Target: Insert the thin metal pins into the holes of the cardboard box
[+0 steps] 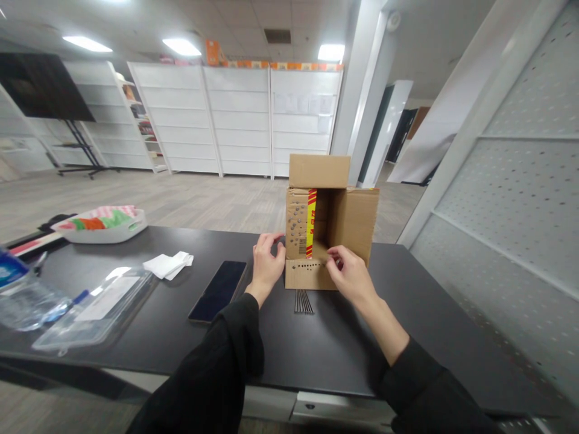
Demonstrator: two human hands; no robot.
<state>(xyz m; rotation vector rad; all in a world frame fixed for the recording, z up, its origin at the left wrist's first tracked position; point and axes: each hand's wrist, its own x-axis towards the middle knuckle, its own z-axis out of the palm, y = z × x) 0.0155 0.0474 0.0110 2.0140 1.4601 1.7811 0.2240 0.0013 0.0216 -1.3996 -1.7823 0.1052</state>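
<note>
An open cardboard box (353,223) lies on its side on the black table (316,343), its opening facing me, with a yellow and red tape strip inside its left wall. My left hand (266,265) grips the box's left front edge. My right hand (348,274) pinches at the lower front flap, which carries a row of small holes; whether it holds something small I cannot tell. A bundle of thin dark metal rods (303,301) lies on the table just in front of the box, between my hands.
A black phone (218,290) lies left of my left hand. Further left are folded white tissue (168,265), a clear plastic pouch (90,307), a water bottle (22,295) and a white tray of colourful items (102,224). A perforated white panel (520,199) stands on the right.
</note>
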